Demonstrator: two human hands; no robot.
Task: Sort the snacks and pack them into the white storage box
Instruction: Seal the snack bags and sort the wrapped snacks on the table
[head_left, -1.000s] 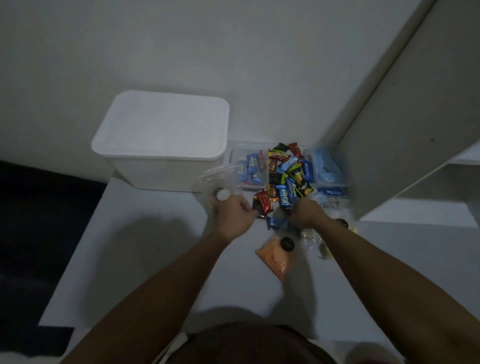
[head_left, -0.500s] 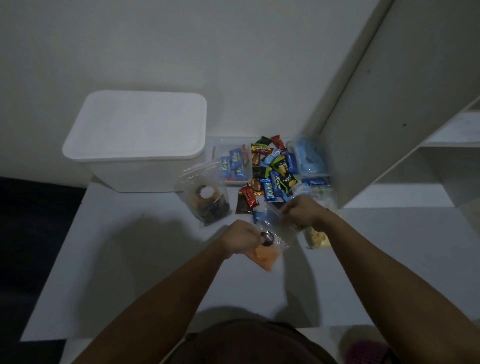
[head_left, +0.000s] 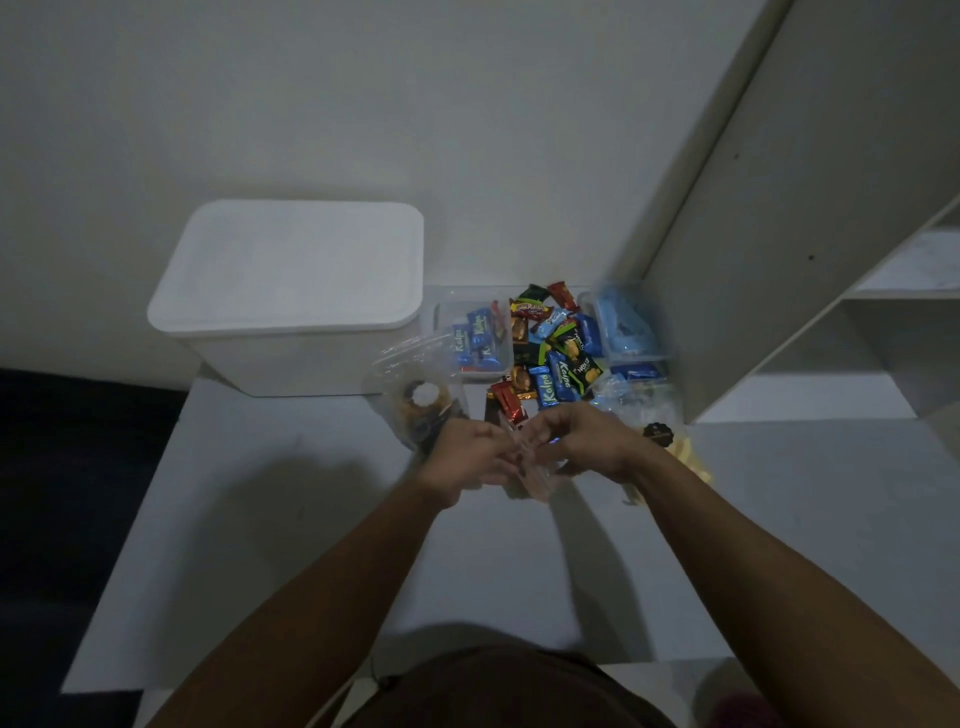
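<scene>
Both hands meet over the white surface (head_left: 270, 519), near the snack heap. The left hand (head_left: 467, 457) and right hand (head_left: 582, 441) have their fingers curled onto one small clear bag (head_left: 530, 475), pinching it between them; its contents are too blurred to name. The white storage box (head_left: 291, 291) stands far left with its lid on, so nothing looks packed yet. Some Kalpa bars sit in a clear tray (head_left: 470, 338), while the loose wrapped snacks (head_left: 550, 358) and a cookie bag (head_left: 415, 410) remain unsorted: most of the job is left
</scene>
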